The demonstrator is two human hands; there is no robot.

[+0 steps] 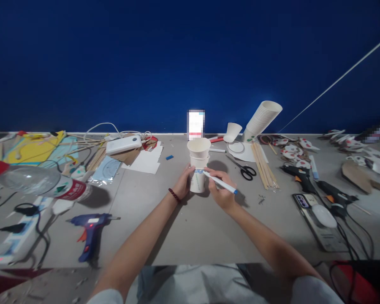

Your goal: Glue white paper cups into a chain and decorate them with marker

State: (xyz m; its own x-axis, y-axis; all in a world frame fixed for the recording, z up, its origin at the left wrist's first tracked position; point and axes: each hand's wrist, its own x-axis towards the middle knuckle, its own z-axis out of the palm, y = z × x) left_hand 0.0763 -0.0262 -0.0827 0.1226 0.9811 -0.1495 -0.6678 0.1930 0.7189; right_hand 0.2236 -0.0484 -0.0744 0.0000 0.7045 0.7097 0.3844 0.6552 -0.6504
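Two or more white paper cups (198, 162) stand in a short nested stack at the middle of the table, with blue curls drawn on the side facing me. My left hand (184, 182) is closed round the left side of the stack and steadies it. In my right hand (223, 192) is a white marker (220, 183) with a blue end, held like a pen. Its tip meets the cup near the blue curls. A blue marker cap (169, 157) lies to the left of the cups.
Scissors (245, 169), wooden sticks (263, 164) and a tilted stack of cups (263, 119) are to the right. Black glue guns (299, 177) and a phone (319, 223) lie farther right. At left are a blue glue gun (91, 230), a bottle (44, 181) and a power strip (25, 232).
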